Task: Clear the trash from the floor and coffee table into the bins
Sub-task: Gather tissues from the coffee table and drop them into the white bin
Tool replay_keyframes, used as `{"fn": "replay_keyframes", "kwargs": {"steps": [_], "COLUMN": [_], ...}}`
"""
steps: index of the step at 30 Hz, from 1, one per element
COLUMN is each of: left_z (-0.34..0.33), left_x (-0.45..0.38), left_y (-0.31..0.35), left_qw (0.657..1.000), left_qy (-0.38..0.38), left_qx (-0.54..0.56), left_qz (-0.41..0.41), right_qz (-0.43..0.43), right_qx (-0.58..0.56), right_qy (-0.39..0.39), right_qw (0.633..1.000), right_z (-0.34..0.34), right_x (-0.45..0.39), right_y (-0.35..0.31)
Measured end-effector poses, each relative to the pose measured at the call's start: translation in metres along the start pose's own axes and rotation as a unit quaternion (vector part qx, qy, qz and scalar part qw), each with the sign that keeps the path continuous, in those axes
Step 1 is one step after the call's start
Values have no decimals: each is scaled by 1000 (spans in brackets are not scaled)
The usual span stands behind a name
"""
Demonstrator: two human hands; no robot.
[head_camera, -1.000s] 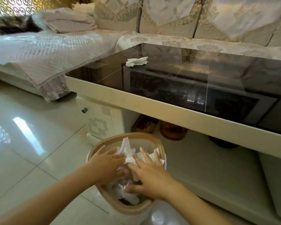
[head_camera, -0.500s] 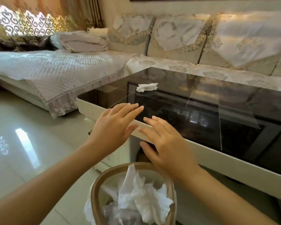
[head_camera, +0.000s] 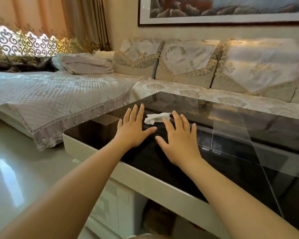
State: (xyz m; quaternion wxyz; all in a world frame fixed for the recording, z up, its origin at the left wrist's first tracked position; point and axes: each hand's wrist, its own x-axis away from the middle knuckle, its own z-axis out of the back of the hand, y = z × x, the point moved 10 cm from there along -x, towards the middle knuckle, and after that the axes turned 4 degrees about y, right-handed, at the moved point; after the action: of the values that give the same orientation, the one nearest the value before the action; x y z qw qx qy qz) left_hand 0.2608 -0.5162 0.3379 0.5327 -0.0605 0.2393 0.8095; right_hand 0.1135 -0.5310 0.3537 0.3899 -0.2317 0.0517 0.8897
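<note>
Both hands reach out flat over the dark glass top of the desk [head_camera: 248, 152], fingers straight and spread, holding nothing. The left hand [head_camera: 132, 129] is just left of a crumpled white tissue [head_camera: 156, 118], and the right hand [head_camera: 179, 140] is just near and right of it. The right hand's fingertips [head_camera: 166, 120] overlap the tissue's near edge, so whether they touch it cannot be told. Whether the palms rest on the glass or hover over it is also unclear.

The tissue lies on the desk top toward its far left corner, between the two hands. Its far side shows; part of its near side is hidden by the right fingers.

The glass is glossy and reflects the room, which makes its surface hard to read. The desk's right end runs out of the picture. Under its pale near edge, the shelf is dim and its contents cannot be made out. At the bottom edge a curved tan rim [head_camera: 145, 236] just shows, mostly cut off.

Beyond the desk stands a sofa [head_camera: 188, 66] with patterned covers, a folded blanket [head_camera: 86, 65] on its left part. A framed painting [head_camera: 223, 9] on the wall is cut off at the top.
</note>
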Motion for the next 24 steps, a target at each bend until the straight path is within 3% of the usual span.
{"fn": "replay_keyframes", "kwargs": {"steps": [14,20,24], "left_z": [-18,0,2], "left_x": [-52,-38,-18], "left_y": [-29,-23,-32], "left_qw": [1000,999,999], "left_qy": [-25,42,16], "left_qx": [11,-28,-14], "left_qz": [14,4,46], "right_qz": [11,44,55], "right_qx": [-78,1,-43], "right_qy": [-94,-29,-24], "right_qw": [992,999,997], "right_z": [-64,-39,-22], "right_x": [-95,-74,-40], "right_y": [15,9,4]}}
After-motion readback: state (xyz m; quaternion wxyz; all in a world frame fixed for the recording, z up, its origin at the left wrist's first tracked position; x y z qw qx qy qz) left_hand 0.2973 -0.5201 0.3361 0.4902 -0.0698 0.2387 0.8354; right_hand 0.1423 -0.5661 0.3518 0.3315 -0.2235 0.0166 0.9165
